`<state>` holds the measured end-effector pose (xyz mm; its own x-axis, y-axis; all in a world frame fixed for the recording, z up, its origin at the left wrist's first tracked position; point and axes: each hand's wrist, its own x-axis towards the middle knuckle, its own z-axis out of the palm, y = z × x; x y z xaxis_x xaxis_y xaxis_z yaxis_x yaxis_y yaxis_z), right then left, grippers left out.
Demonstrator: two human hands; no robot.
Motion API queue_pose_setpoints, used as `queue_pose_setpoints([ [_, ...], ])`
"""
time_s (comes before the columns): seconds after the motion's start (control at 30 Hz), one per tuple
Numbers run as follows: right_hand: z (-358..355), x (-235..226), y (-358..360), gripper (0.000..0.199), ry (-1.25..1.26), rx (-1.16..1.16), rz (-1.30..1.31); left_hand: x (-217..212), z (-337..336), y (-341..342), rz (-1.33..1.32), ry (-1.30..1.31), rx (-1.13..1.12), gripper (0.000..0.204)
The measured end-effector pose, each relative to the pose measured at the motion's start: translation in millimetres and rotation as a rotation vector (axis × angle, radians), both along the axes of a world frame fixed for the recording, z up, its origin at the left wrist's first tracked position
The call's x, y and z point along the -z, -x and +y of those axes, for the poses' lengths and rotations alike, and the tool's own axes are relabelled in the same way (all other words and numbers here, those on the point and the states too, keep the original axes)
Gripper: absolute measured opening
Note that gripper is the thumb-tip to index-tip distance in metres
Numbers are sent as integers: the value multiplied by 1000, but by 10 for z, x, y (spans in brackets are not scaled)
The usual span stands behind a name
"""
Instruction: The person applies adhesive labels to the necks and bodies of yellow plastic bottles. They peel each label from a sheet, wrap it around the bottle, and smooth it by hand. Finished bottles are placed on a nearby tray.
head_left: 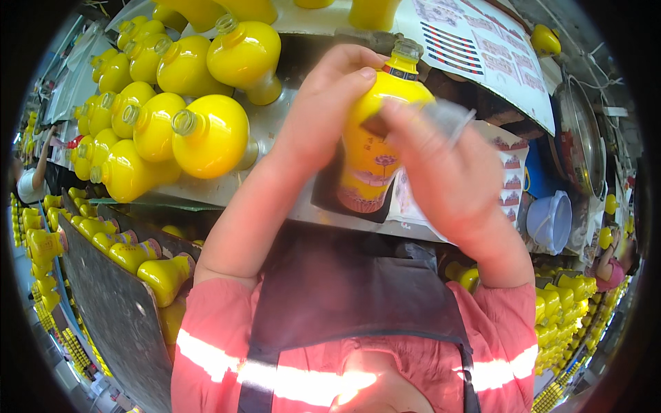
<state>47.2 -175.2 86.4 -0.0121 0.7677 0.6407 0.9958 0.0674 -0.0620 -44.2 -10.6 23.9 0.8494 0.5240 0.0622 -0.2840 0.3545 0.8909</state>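
Upright on the metal bench stands a glossy yellow bottle [368, 148] with a clear glass neck. It carries a dark band below the neck, a purple flower print on the body and a patterned band round the foot. My left hand [327, 103] is wrapped round its shoulder from the left, thumb near the neck. At its front right side is my right hand [451, 168], smeared by motion, with its fingers against the bottle. A translucent flat piece [451, 120] sticks out from that hand, and a dark edge shows at its fingertips. The piece's exact kind cannot be made out.
Several plain yellow bottles [210, 134] crowd the bench's left side. Printed decal sheets [482, 48] lie at the back right, with another decal sheet [509, 172] beside the bottle. A pale bucket [551, 220] stands right. A dark board [117, 296] borders more bottles at the lower left.
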Motion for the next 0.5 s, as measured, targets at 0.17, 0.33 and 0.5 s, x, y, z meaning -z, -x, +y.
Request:
queue_pose_setpoints([
  [0.17, 71, -178, -80, 35, -92, 133, 64, -46, -102, 121, -52, -157, -62, 23],
  [0.33, 59, -266, 51, 32, -106, -24, 109, -55, -123, 205, -3, -278, -111, 22],
  [0.5, 14, -230, 22, 33, -90, 160, 116, -79, -192, 264, -79, -315, -62, 23],
])
